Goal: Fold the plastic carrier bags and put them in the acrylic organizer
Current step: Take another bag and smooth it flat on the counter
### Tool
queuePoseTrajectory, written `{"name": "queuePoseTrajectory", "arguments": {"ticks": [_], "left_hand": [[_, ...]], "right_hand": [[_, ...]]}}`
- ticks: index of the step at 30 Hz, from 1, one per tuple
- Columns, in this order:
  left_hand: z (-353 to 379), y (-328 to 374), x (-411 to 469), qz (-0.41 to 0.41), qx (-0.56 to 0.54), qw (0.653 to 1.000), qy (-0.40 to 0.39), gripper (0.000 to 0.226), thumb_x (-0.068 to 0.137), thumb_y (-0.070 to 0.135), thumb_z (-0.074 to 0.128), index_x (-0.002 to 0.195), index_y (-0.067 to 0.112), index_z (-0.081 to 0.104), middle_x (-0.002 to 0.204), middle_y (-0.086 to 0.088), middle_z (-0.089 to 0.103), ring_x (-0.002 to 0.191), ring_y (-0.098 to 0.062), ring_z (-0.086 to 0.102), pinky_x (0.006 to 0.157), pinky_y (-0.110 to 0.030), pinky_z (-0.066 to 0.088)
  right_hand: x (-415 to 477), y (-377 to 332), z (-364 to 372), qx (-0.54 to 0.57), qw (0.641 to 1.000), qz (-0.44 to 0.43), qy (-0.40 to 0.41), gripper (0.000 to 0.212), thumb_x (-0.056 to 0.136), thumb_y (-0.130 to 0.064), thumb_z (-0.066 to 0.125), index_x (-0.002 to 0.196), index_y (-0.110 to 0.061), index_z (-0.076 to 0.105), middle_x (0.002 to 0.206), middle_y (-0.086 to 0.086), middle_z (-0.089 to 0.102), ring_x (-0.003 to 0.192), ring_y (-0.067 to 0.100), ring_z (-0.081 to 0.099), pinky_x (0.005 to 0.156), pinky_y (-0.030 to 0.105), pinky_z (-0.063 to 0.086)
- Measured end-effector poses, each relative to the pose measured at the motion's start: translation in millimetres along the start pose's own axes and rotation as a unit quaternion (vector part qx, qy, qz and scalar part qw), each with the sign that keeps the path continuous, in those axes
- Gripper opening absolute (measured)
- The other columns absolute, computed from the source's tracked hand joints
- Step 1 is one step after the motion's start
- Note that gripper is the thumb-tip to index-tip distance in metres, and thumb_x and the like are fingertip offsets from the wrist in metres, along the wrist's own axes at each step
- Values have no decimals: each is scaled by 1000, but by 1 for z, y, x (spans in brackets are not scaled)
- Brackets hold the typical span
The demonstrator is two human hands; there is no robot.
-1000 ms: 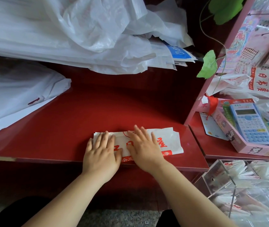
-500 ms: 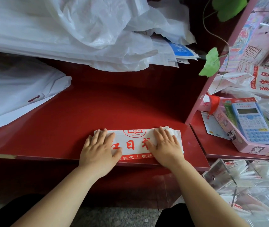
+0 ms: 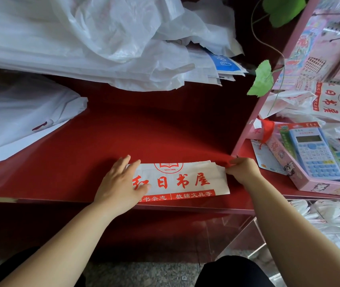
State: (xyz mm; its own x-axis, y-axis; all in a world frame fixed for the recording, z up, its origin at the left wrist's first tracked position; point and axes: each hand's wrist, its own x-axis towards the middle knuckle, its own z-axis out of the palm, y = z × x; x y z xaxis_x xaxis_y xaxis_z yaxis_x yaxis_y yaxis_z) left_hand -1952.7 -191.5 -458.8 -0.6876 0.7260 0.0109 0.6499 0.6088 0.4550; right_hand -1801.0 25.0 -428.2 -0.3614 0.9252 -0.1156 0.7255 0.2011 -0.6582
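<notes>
Right now the folded carrier bag [image 3: 182,181] lies as a long flat strip on the red counter [image 3: 144,129], spanning the gap between the two hands, printed side up. The left hand [image 3: 121,183] rests on the strip's left end, fingers straight and spread, pressing it down without gripping. The right hand [image 3: 241,170] has its fingertips curled in a pinch on the strip's right end, at the far corner, where several layer edges show.

My guess is the next fold brings that pinched end across toward the left hand. The main risk is the slippery film. If the pinch catches only the top layers, the lower ones will stay behind and the strip will fan open. If the left hand lifts too soon, trapped air could spring the folds apart, or the whole strip could slide off the near edge of the counter, which it touches just below the left hand.

The acrylic organizer [image 3: 261,235] sits below and to the right of the right hand, already holding folded bags. A loosely folded bundle may not slot in neatly. Beyond both hands, a heap of loose bags [image 3: 86,40] waits.
</notes>
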Motion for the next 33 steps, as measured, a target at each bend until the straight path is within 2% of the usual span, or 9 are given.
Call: {"name": "queuePoseTrajectory", "arguments": {"ticks": [7,12,15,18,20,23,28,31,33], "left_hand": [[1,1,0,-4,18,1000,5,63,91,48,43,145,29,17,155,9,4,142,-13,4,113,-32,12],[6,-1,1,1,45,999,-1,59,93,49,36,146,29,17,155,9,4,143,-12,2,114,-30,8],[9,-1,1,9,84,996,-1,56,96,48,27,146,29,12,156,7,2,143,-11,-3,114,-28,1],[10,0,2,12,127,992,-8,55,98,46,18,147,28,3,156,4,-5,143,-12,-8,114,-30,-5],[11,-1,2,13,145,989,-21,55,98,46,15,147,27,0,156,3,-7,142,-13,-9,113,-31,-7],[8,-1,3,15,145,988,-47,61,95,53,10,147,25,-4,156,2,-10,142,-13,-12,113,-32,-8],[3,-13,-6,70,178,978,-87,143,19,92,-25,146,28,-11,153,6,-17,141,-12,-15,113,-33,-9],[1,-31,-16,189,239,952,-22,120,46,93,12,143,25,26,148,-2,31,137,-12,20,107,-29,16],[0,-43,-22,245,210,947,8,79,57,65,53,126,26,45,123,0,61,119,-14,41,92,-29,27]], "right_hand": [[7,-3,10,62,997,-46,-21,35,83,-3,62,118,2,59,114,16,63,90,17,52,52,8,36],[2,-5,16,137,987,-76,-36,37,90,3,42,126,-1,50,123,15,59,105,23,56,87,26,41],[-13,-1,21,40,984,-166,44,40,94,-4,40,134,-8,45,136,9,48,125,22,44,95,21,32],[-42,-5,38,-91,939,-331,-21,48,96,-30,36,142,-15,32,152,2,22,140,16,20,112,25,14],[-55,-6,52,-188,914,-345,-97,68,85,-49,18,147,-21,16,155,-3,6,143,12,4,114,26,3],[-53,-3,58,-273,903,-306,-126,60,95,-53,13,147,-25,10,156,-4,0,143,10,-4,113,27,-6],[-33,6,41,-310,904,-266,-123,56,99,-44,22,148,-23,7,156,-3,-4,143,10,-6,113,27,-6],[-24,10,35,-314,902,-271,-122,54,100,-41,23,148,-24,6,156,-5,-3,143,10,-6,113,27,-7],[-21,9,36,-318,896,-286,-117,52,100,-40,25,147,-25,10,156,-7,0,143,9,-3,113,28,-7]]}}
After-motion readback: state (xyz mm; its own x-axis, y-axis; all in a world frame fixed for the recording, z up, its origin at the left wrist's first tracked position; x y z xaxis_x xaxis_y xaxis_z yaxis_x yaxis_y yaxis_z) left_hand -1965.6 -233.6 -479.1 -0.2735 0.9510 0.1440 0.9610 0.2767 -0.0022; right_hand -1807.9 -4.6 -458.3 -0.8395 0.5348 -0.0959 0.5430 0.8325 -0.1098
